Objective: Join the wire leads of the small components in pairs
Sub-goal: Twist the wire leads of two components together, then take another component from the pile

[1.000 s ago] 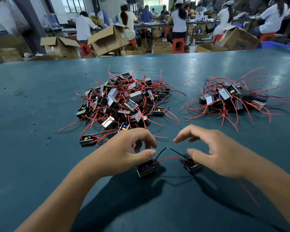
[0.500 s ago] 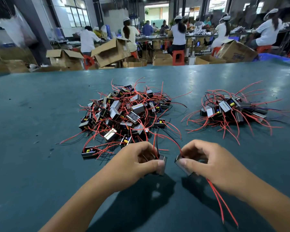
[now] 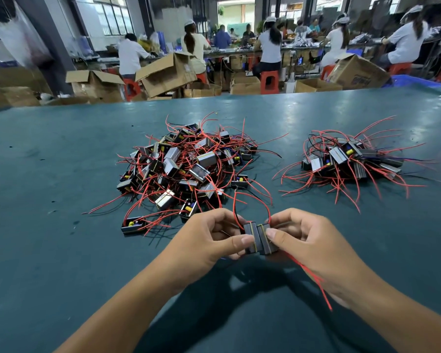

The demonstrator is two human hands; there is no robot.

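My left hand (image 3: 209, 240) grips a small dark box-shaped component (image 3: 251, 238) between thumb and fingers. My right hand (image 3: 306, 240) grips a second component (image 3: 265, 239), pressed side by side against the first, a little above the table. Red and black leads (image 3: 252, 200) arch up from the pair, and one red lead (image 3: 313, 281) trails down past my right wrist. A large pile of loose components with red wires (image 3: 189, 169) lies beyond my left hand. A smaller pile (image 3: 349, 161) lies at the right.
The green table (image 3: 61, 238) stretches wide around both piles. One stray component (image 3: 133, 224) lies at the near edge of the large pile. Cardboard boxes (image 3: 166, 72) and seated workers at a bench stand beyond the table's far edge.
Both hands picked the two components up off the table, lifted them and brought them together until they touch. The camera view tilted slightly.
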